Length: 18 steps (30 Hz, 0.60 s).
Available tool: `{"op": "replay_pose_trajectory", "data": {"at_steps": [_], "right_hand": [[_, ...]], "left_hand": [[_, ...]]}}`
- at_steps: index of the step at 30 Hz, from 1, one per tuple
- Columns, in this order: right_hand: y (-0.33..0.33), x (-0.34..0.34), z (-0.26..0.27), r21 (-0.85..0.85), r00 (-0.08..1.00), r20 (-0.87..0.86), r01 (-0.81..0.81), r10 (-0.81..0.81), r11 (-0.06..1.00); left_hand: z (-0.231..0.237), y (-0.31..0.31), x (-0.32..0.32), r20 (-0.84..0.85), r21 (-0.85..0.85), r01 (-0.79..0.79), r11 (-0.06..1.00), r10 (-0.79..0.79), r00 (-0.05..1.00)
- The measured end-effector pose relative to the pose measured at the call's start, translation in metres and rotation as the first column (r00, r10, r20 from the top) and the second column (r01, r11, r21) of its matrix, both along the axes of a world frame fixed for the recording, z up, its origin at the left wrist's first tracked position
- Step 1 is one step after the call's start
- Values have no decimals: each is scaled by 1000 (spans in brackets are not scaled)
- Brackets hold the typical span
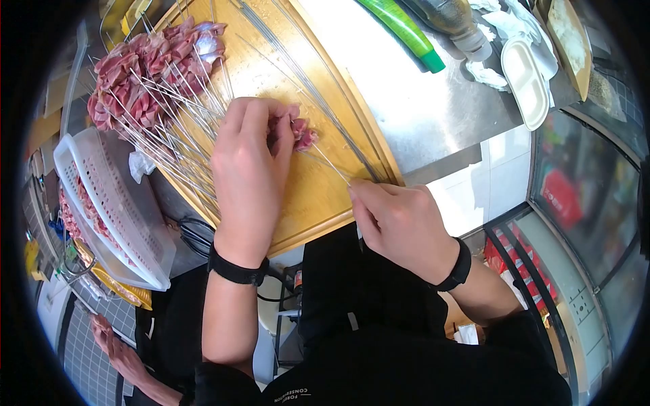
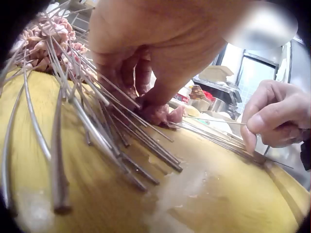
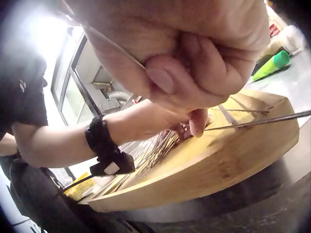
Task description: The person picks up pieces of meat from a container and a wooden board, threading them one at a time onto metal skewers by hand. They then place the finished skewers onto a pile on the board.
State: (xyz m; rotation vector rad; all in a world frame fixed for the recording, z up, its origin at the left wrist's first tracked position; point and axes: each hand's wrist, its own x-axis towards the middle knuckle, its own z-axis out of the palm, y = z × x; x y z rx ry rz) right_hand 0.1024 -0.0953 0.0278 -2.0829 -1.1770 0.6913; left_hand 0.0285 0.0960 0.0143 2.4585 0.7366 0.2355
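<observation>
In the head view my left hand (image 1: 249, 159) pinches a small piece of raw meat (image 1: 304, 135) low over the wooden board (image 1: 305, 210). A thin metal skewer (image 1: 332, 164) runs from that meat to my right hand (image 1: 406, 227), whose thumb and fingers grip its end. The left wrist view shows the meat (image 2: 158, 115) under the left fingers, with the right hand (image 2: 277, 114) at the skewer's other end. Left of the left hand lies a heap of skewered meat (image 1: 152, 78), its metal sticks fanned towards that hand.
Several bare skewers (image 1: 298, 74) lie along the board's right side. Beyond are a green tube (image 1: 406, 37), a bottle (image 1: 457, 27) and a white tray (image 1: 526, 84). A white basket with meat (image 1: 122, 203) stands at left; another person's hand (image 1: 118, 352) shows lower left.
</observation>
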Motion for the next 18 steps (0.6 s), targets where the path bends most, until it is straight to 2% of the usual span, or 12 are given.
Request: {"op": "replay_pose_trajectory", "data": {"at_steps": [5,7,9,13,14,15,16,17,18], "right_hand": [[8,1,-3,-53,999,-45,-7,5,999],[15,2,-7,-54,999,-29,-17,16,998],[23,1,-12,27,998,62,5,-7,1000],[34,0,-16,54,996,86,19,-23,998],[34,0,-12,71,998,31,56,-59,996],[34,-1,-7,85,996,-23,92,-90,992],[33,0,0,92,997,-6,74,-74,993],[28,-1,8,92,994,-55,98,-93,991],[24,-2,17,91,988,-104,122,-113,988]], "left_hand": [[-2,2,-3,33,69,65,995,-68,997],[1,3,-4,-8,24,88,996,-88,996],[2,3,-4,-9,-4,89,996,-89,996],[5,0,-6,51,-112,46,993,-41,998],[10,-2,-8,64,-105,35,994,-28,998],[17,-6,-11,130,-202,-51,978,79,988],[24,-10,-15,188,-303,-127,944,190,964],[29,-17,-21,206,-302,-136,944,203,957],[31,-26,-30,290,-513,-194,836,382,878]]}}
